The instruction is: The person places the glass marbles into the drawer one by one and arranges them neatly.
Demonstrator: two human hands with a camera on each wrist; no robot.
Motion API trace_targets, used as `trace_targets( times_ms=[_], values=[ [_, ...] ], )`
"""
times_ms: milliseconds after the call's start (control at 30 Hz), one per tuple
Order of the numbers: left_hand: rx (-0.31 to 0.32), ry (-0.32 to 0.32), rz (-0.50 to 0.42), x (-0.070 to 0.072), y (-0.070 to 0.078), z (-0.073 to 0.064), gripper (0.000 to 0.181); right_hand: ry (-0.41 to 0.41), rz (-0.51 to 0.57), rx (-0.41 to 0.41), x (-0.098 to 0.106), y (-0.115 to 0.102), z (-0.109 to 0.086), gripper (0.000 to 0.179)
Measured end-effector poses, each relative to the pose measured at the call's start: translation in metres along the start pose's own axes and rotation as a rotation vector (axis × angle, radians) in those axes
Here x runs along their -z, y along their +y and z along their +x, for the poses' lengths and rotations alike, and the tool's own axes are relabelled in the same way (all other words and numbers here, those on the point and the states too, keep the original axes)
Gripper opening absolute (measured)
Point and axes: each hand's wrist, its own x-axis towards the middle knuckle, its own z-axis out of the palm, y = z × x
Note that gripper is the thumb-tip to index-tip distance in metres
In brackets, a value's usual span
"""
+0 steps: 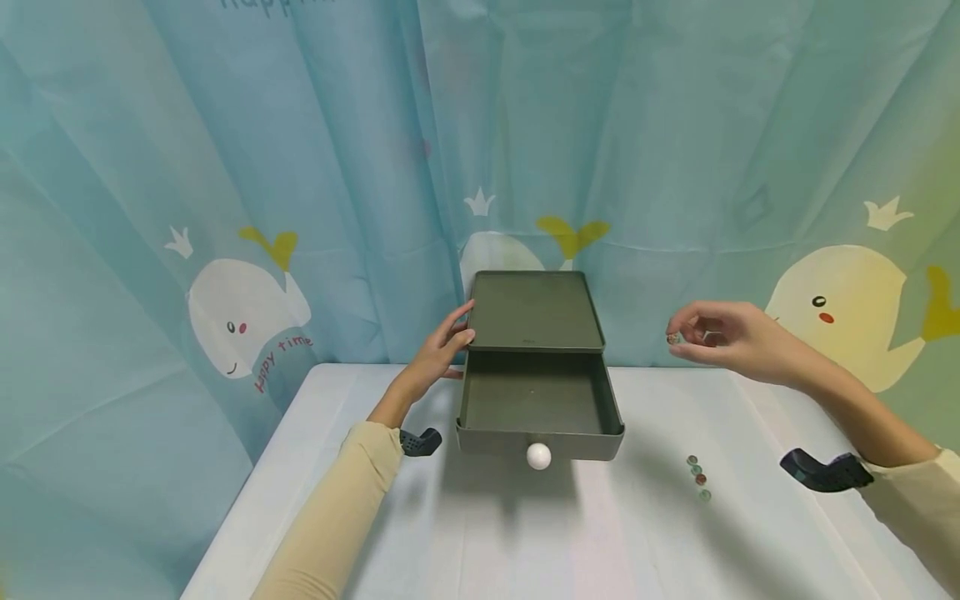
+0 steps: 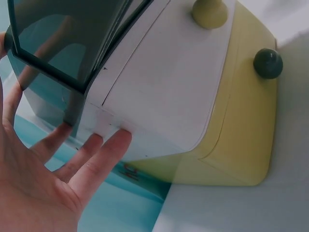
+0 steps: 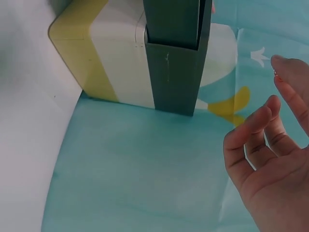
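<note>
A dark green drawer (image 1: 536, 400) with a white knob (image 1: 538, 456) stands pulled out at the top of a small drawer cabinet (image 2: 159, 82). My left hand (image 1: 435, 354) rests against the cabinet's left side, its fingers spread and nearly straight. To the right of the cabinet, raised above the table, my right hand (image 1: 731, 340) pinches a small speckled marble (image 1: 673, 338) between thumb and forefinger. Only a reddish sliver of that marble shows in the right wrist view. Several similar marbles (image 1: 701, 480) lie in a short row on the table below.
Below the dark green drawer the cabinet has a white level with a yellow knob (image 2: 210, 13) and a yellow level with a green knob (image 2: 268, 63). A white-covered table (image 1: 645, 533) carries it. Behind hangs a blue-green curtain (image 1: 360, 167) with whale prints.
</note>
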Motion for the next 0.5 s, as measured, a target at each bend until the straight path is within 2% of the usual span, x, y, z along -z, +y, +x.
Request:
trace_targets(
  times_ms=[300, 500],
  values=[
    [-0.002, 0.0, -0.006, -0.001, 0.002, -0.001, 0.059, -0.123, 0.017, 0.098, -0.004, -0.016, 0.026, 0.023],
    [-0.007, 0.001, -0.002, -0.001, 0.001, -0.001, 0.059, -0.19, 0.024, 0.071, -0.012, -0.03, 0.047, 0.018]
  ],
)
